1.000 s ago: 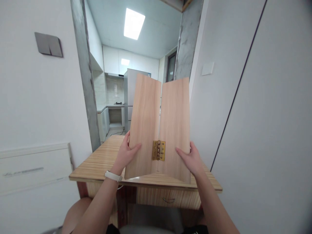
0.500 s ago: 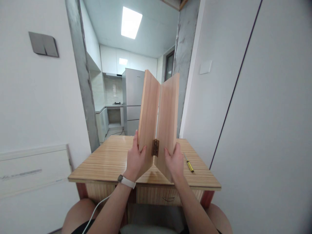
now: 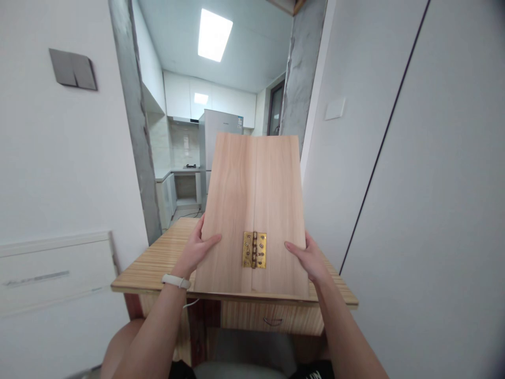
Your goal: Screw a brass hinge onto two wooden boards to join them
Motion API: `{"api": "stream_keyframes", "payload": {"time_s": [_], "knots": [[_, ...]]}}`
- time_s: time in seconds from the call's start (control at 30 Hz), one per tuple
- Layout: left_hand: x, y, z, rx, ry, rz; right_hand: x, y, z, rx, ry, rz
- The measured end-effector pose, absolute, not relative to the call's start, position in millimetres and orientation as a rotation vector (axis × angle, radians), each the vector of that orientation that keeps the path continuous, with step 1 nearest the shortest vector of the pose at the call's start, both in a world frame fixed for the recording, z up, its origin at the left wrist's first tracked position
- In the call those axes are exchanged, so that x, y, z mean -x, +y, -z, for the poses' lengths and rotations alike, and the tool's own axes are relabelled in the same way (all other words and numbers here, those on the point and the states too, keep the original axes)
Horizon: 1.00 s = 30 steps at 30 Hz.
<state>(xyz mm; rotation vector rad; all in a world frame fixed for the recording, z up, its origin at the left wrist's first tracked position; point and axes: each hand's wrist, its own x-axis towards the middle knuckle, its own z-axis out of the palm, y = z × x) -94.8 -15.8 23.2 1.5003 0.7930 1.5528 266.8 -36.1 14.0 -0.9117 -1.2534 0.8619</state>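
Two light wooden boards stand side by side, tilted up over the table and joined by a brass hinge [image 3: 254, 250] with several screws in it. My left hand [image 3: 196, 248] grips the outer edge of the left board [image 3: 231, 195], thumb on its front face. On the opposite edge, my right hand [image 3: 311, 257] holds the right board [image 3: 279, 195] in the same way. The boards lie spread nearly flat, with a thin seam between them. Behind the boards, the fingers of both hands are mostly hidden. A pale watch band circles my left wrist.
The wood-grain table [image 3: 158, 268] has a drawer [image 3: 272, 318] under its front edge. A white cable [image 3: 191, 303] hangs near that edge. White walls rise on both sides, and a fridge [image 3: 223, 123] stands in the kitchen beyond.
The boards have swung apart from a V shape to nearly flat, and my hands have moved outward with them. The yellow screwdriver on the table's right is now hidden from view.
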Motion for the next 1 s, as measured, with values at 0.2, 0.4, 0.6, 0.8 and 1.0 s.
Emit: {"api": "stream_keyframes", "payload": {"time_s": [0.2, 0.4, 0.6, 0.8, 1.0], "knots": [[94, -14, -17, -1.466, 0.764, -1.529, -271, -33, -4, 0.888, -1.231, -0.906], [84, -14, -26, -1.682, 0.925, -1.668, -256, -38, -12, 1.013, -1.259, -0.646], [30, -40, -35, -1.892, 1.389, -1.741, -184, -50, -4, 1.450, -1.261, -0.080], [8, -57, -33, -1.916, 1.551, -1.622, -159, -57, 4, 1.567, -1.260, 0.028], [44, -39, -43, -1.899, 1.250, -1.718, -220, -51, -13, 1.296, -1.304, -0.160]]}}
